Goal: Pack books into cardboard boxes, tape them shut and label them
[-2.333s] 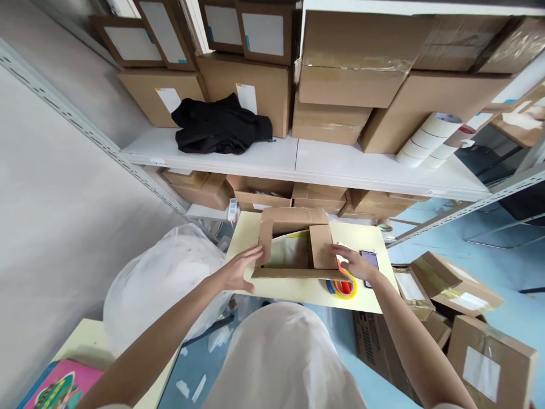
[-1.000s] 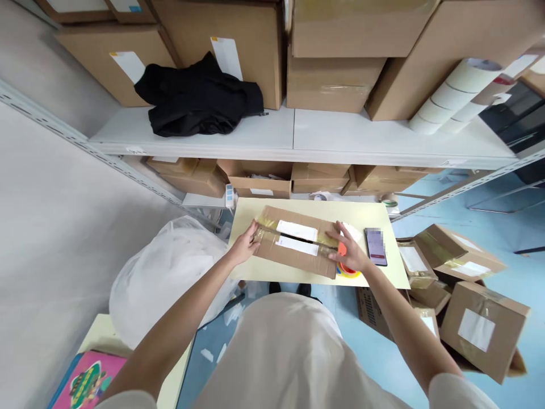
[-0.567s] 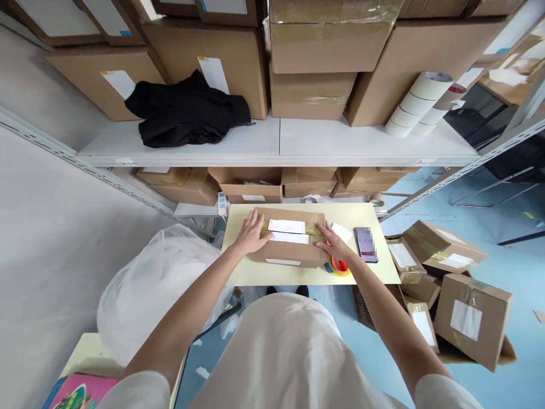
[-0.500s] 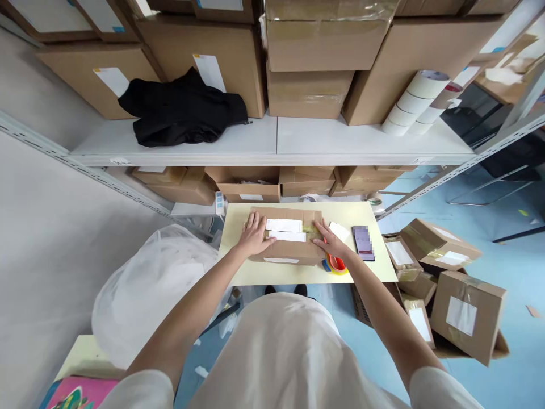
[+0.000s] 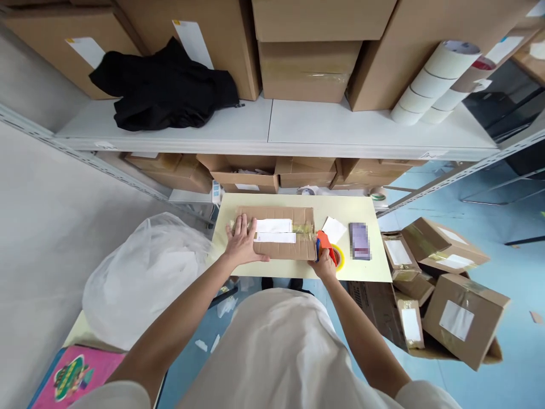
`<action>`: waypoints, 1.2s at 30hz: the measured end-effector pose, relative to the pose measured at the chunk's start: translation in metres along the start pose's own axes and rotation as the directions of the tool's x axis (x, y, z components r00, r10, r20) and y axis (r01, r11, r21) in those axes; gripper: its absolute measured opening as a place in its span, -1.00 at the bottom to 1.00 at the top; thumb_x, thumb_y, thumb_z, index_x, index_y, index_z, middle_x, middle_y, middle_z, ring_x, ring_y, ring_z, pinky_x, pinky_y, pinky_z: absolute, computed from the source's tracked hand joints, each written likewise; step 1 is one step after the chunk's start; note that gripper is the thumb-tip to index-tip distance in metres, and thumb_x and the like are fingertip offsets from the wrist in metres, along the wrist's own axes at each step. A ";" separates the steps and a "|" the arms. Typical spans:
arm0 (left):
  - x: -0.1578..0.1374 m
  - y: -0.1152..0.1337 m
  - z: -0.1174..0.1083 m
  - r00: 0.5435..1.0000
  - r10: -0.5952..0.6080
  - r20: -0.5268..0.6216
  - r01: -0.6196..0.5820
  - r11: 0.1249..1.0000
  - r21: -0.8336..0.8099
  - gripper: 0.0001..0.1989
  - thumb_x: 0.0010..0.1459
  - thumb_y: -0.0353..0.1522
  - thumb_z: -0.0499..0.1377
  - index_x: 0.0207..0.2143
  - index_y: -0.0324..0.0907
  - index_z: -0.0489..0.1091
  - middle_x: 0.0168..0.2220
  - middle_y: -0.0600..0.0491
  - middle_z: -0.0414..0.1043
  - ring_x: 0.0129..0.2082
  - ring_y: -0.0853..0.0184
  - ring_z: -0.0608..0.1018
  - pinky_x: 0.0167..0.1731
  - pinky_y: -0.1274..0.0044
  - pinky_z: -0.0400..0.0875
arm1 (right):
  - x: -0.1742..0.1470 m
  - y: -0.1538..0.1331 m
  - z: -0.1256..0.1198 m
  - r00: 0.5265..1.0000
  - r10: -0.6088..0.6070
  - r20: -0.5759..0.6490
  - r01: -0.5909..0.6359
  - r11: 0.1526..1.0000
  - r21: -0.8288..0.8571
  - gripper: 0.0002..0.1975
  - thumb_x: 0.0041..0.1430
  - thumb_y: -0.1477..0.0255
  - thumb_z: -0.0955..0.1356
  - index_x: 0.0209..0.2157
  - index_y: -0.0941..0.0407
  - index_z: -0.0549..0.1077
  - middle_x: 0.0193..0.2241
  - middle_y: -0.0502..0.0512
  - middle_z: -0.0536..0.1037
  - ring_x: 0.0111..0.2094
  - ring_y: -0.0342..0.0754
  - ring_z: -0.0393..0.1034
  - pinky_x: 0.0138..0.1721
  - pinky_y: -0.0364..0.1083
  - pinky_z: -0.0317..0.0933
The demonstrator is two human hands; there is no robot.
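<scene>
A closed cardboard box with two white labels and a strip of clear tape lies on the pale yellow table. My left hand rests flat with spread fingers on the box's left part. At the box's right edge, my right hand is closed around an orange and blue tape dispenser carrying a yellow-rimmed roll. Part of the dispenser is hidden by my fingers. White paper and a phone lie farther right on the table.
Behind the table, a shelf bears large boxes, a black garment and stacked tape rolls. Taped parcels are piled on the floor at right. A big bag of white plastic stands at left.
My right hand has left the box's right end and closed on the tape dispenser, now turned upright beside the box. My left hand stays on the box, which has shifted slightly left.
</scene>
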State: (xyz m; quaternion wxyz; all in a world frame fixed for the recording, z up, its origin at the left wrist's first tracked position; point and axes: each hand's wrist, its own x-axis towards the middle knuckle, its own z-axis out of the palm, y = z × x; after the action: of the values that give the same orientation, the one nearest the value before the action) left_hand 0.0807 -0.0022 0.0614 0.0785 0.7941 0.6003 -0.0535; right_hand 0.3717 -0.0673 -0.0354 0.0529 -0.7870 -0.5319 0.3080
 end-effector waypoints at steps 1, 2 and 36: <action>-0.002 0.001 0.001 1.000 -0.006 -0.009 0.006 1.000 0.001 0.38 -0.36 0.27 0.20 0.33 -0.39 -0.17 0.33 -0.54 -0.33 0.32 -0.28 -0.15 0.14 -0.12 -0.29 | 0.002 -0.001 0.003 1.000 0.011 -0.001 -0.011 1.000 0.022 -0.49 0.03 0.33 0.36 0.03 0.12 0.23 -0.17 0.31 0.51 -0.14 0.22 0.44 -0.19 0.08 0.27; -0.003 0.002 0.001 1.000 -0.007 -0.017 0.007 1.000 0.001 0.37 -0.35 0.26 0.20 0.33 -0.40 -0.16 0.32 -0.54 -0.31 0.32 -0.28 -0.14 0.15 -0.11 -0.34 | 0.005 0.000 0.004 1.000 0.002 0.003 -0.002 0.999 0.043 -0.50 0.05 0.36 0.33 0.05 0.11 0.21 -0.20 0.32 0.52 -0.17 0.23 0.45 -0.21 0.11 0.26; 0.010 0.012 -0.016 0.974 -0.092 0.208 0.216 0.084 -0.973 -0.33 0.20 0.03 -0.07 0.23 -0.15 0.12 0.26 -0.16 0.16 0.19 0.09 0.34 0.09 0.28 0.26 | 0.023 -0.140 -0.140 0.866 -0.499 -0.020 0.430 0.725 0.537 -0.51 -0.06 -0.07 0.35 -0.53 0.11 0.41 -0.60 -0.03 0.42 -0.54 -0.13 0.27 -0.50 -0.13 0.21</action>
State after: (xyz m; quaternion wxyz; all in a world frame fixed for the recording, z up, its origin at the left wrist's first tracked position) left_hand 0.0951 0.0072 0.0760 0.6111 0.4655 0.5562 0.3169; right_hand 0.3400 0.0472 0.1250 0.3074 -0.5619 -0.6096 0.4671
